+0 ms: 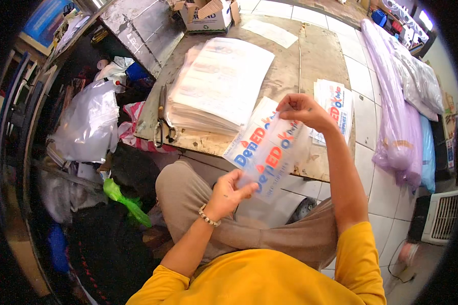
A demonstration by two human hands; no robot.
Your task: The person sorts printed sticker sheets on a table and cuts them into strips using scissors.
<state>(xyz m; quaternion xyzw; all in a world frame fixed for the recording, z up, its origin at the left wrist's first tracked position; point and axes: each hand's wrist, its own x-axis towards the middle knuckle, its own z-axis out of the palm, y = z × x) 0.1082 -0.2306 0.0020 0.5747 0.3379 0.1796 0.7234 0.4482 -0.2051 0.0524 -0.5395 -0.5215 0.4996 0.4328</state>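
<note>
Between my two hands, over the table's front edge, is a translucent plastic sheet (280,179) with a printed sheet (248,139) against it; how the layers join is hard to tell. My left hand (231,194) pinches the lower left edge between thumb and fingers, a beaded bracelet on its wrist. Fingers and thumb of my right hand (303,110) grip the upper edge. Just left of the sheets lies a thick stack of paper (221,80), scissors (162,122) beside it. Right of my right hand, a small pile of printed sheets (337,103) rests on the table.
The low wooden table (320,49) carries an opened cardboard box (208,17) and a loose paper (271,32) at its far side. Clear plastic bags (87,122) lie at left, near a green plastic bag (126,202). Purple plastic-wrapped rolls (395,126) lie on the tiles at right.
</note>
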